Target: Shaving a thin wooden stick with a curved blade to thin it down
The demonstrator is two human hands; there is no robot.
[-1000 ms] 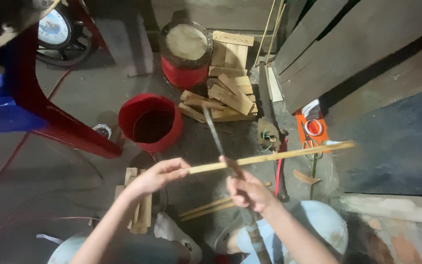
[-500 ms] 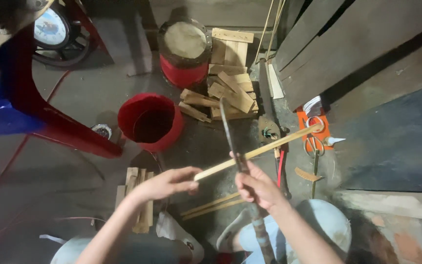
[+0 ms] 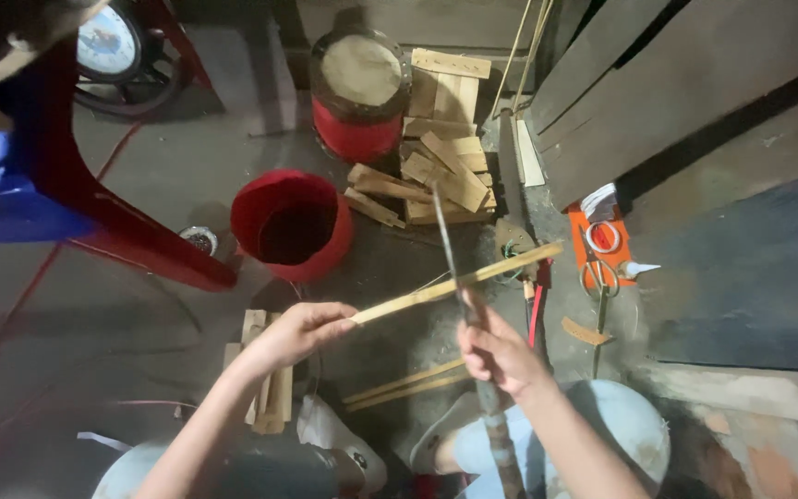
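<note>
My left hand (image 3: 297,331) grips the near end of a long thin bamboo strip (image 3: 459,282), which slants up to the right. In my right hand (image 3: 496,349) is a long knife (image 3: 445,240); its dark handle runs down toward me and its blade points away. The blade crosses the strip near its middle. Both hands hover above the floor between my knees.
A red bucket (image 3: 293,226) stands beyond my left hand, with a red drum (image 3: 359,92) and stacked wood offcuts (image 3: 441,166) behind it. Thin strips (image 3: 404,383) and wood blocks (image 3: 265,383) lie on the floor. Scissors and an orange tool (image 3: 602,254) lie at right.
The strip's far end has dropped and drawn in toward me. My hands have come lower and closer, with the knife blade still across the strip.
</note>
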